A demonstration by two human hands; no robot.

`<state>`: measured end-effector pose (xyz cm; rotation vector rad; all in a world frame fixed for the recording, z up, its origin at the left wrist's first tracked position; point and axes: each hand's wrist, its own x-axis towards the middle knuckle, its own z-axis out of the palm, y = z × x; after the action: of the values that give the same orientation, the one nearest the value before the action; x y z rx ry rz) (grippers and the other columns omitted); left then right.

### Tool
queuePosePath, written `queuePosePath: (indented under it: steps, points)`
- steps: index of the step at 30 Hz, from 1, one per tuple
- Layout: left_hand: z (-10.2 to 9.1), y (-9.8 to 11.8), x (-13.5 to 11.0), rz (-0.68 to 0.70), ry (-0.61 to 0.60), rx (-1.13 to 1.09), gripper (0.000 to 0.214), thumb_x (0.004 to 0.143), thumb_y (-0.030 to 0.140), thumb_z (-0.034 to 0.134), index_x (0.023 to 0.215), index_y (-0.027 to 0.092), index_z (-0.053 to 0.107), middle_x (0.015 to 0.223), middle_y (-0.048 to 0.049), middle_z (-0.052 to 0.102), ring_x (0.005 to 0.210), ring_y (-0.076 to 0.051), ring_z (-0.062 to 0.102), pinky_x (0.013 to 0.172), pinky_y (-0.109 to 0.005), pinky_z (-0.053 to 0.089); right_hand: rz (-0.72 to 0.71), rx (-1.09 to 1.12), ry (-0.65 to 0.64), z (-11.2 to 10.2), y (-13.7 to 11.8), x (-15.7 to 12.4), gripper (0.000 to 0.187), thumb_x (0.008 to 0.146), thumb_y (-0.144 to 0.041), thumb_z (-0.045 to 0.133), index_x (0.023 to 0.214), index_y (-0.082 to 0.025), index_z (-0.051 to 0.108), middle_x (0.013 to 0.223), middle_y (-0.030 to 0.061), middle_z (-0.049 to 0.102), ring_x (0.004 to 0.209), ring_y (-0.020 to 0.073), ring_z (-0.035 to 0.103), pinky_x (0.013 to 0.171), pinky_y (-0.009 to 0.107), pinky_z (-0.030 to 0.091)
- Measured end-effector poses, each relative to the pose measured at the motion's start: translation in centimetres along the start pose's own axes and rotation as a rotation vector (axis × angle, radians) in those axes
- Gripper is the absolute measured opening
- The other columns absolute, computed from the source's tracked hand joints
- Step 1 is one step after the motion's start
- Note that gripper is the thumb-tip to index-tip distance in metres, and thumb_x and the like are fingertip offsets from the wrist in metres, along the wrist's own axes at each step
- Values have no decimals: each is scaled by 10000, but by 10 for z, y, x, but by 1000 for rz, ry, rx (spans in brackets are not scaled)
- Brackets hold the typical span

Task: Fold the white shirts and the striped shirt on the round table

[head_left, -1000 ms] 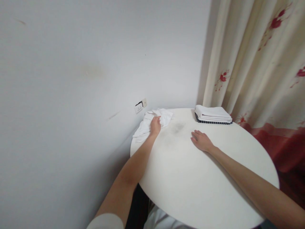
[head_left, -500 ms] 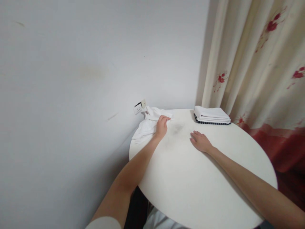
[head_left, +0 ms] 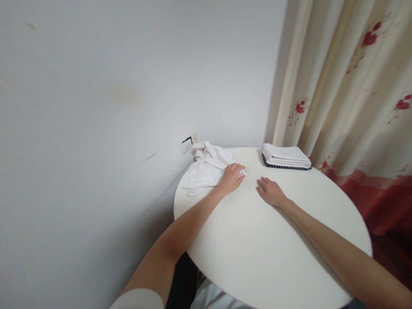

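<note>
A crumpled white cloth point(head_left: 206, 169) lies at the left far edge of the round white table point(head_left: 273, 249), close to the wall. My left hand point(head_left: 232, 178) is closed on the right end of this cloth, and a small corner pokes out past the fingers. My right hand point(head_left: 271, 191) rests on the tabletop to the right, palm down with its fingers stretched out, touching only the table. Beyond it sits a neat stack of folded white cloth point(head_left: 285, 155) with a dark patterned piece point(head_left: 286, 166) at the bottom.
A pale wall point(head_left: 112, 128) runs along the left and back of the table, with a power socket point(head_left: 186, 146) just behind the crumpled cloth. A cream curtain with red flowers point(head_left: 337, 86) hangs at the right, behind the stack.
My left hand has moved right and slightly nearer, drawing the cloth's end with it over the dark shadowed patch. My right hand and the stack have stayed in place.
</note>
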<state>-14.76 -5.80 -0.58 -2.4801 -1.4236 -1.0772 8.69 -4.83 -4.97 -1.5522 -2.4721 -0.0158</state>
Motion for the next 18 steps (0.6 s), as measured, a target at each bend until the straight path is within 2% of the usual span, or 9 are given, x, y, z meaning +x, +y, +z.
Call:
queuePosePath:
  steps: [3, 7, 10, 13, 16, 18]
  points:
    - [3, -6, -4, -28, -154, 49, 378, 922, 285, 627, 1297, 244, 606, 1336, -66, 611, 1299, -222, 505, 1163, -418, 339, 3, 3, -6, 2, 1, 0, 454, 1021, -383, 363, 1371, -176, 563, 1528, 167, 471, 1412, 308, 425, 1106, 481, 373]
    - [8, -10, -9, -26, -315, 113, 429, 928, 343, 619, 1351, 297, 572, 1478, -60, 522, 1440, -266, 380, 1207, -544, 241, 19, 8, -7, 4, 3, 1, 472, 1024, -388, 363, 1404, -168, 536, 1546, 165, 450, 1431, 296, 404, 1132, 475, 349]
    - [10, -9, -12, -52, -325, 189, 555, 881, 309, 671, 1415, 331, 519, 1588, -74, 388, 1512, -338, 238, 1195, -643, 180, 24, 15, -2, 6, 3, 1, 469, 1024, -389, 367, 1404, -175, 537, 1545, 163, 453, 1437, 294, 398, 1138, 481, 343]
    - [7, -5, -14, -145, -292, 242, 707, 819, 299, 737, 1469, 327, 460, 1642, -108, 281, 1521, -424, 155, 1160, -705, 184, 12, 15, 4, 7, 4, 2, 468, 1024, -389, 367, 1405, -175, 537, 1543, 164, 454, 1431, 291, 405, 1136, 476, 347]
    - [3, 1, -13, -264, -260, 293, 759, 830, 320, 733, 1512, 254, 406, 1621, -180, 301, 1500, -465, 182, 1144, -706, 208, 10, 11, 4, 6, 4, 2, 480, 1022, -386, 370, 1415, -160, 529, 1540, 175, 454, 1423, 294, 414, 1134, 463, 350]
    - [0, 5, -12, -417, -253, 343, 805, 840, 359, 724, 1536, 180, 361, 1594, -258, 309, 1468, -510, 227, 1115, -715, 240, 7, 8, 1, 4, 3, 1, 472, 1021, -383, 373, 1406, -166, 538, 1539, 172, 455, 1422, 297, 415, 1132, 465, 353]
